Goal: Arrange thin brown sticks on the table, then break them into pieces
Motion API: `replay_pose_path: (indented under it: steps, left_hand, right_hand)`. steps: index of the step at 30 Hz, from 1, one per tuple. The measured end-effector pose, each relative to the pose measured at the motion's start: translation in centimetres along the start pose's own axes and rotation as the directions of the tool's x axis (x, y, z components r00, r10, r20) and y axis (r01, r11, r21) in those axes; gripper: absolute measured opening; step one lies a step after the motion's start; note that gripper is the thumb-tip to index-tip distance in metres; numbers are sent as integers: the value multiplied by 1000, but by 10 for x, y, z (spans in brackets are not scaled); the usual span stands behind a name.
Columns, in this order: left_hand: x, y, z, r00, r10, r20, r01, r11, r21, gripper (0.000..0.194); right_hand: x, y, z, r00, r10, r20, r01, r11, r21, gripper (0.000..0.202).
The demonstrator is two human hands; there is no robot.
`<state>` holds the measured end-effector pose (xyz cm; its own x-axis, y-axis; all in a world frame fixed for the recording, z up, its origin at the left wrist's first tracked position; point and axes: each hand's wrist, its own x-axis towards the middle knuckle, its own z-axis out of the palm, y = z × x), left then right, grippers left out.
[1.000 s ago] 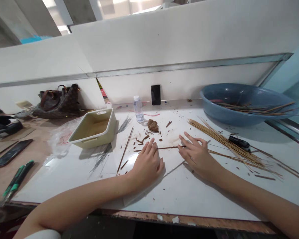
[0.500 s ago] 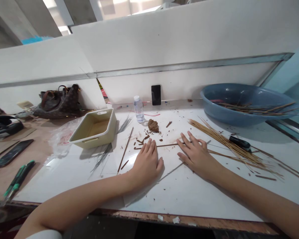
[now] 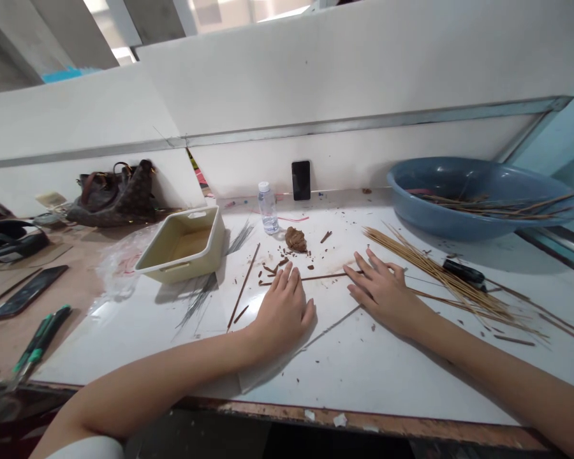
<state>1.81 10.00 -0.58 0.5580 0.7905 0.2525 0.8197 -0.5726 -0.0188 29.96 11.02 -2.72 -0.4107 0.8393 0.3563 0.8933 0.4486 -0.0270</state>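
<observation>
A thin brown stick lies across the white table, running under the fingers of both hands. My left hand rests flat on its left part, fingers stretched out. Over its right part lies my right hand, palm down with the fingers spread. Behind the stick sits a brown clay-like lump with crumbs and short brown bits around it. Another brown stick lies to the left of my left hand. A bundle of tan sticks is to the right of my right hand.
Behind stand a clear bottle and a phone leaning on the panel. A cream bin is at left, with green-handled tools farther left. A blue basin holding sticks stands back right; a black-handled tool lies on the bundle.
My right hand has shifted slightly to the right along the stick. My left hand stays in nearly the same place. The view has moved very slightly.
</observation>
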Motion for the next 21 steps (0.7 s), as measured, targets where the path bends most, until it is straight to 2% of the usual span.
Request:
replay_pose_path:
  steps: [4, 6, 11, 18, 21]
  left_hand:
    - [-1, 1, -2, 997, 71, -10, -70, 998, 4, 57]
    - [-1, 1, -1, 998, 62, -11, -62, 998, 5, 57]
    - [0, -2, 3, 999, -36, 5, 36, 999, -3, 64]
    - [-2, 2, -3, 995, 82, -51, -81, 997, 21, 53]
    - [-2, 1, -1, 999, 29, -29, -30, 999, -20, 55]
  right_hand:
    - [-1, 5, -4, 997, -72, -38, 75, 995, 64, 43]
    - [-1, 6, -2, 996, -78, -41, 80, 995, 55, 42]
    - [1, 6, 8, 1000, 13, -1, -13, 1000, -6, 53]
    - [1, 1, -9, 988, -91, -128, 101, 992, 74, 42]
    - [0, 4, -1, 991, -73, -111, 74, 997, 1, 43]
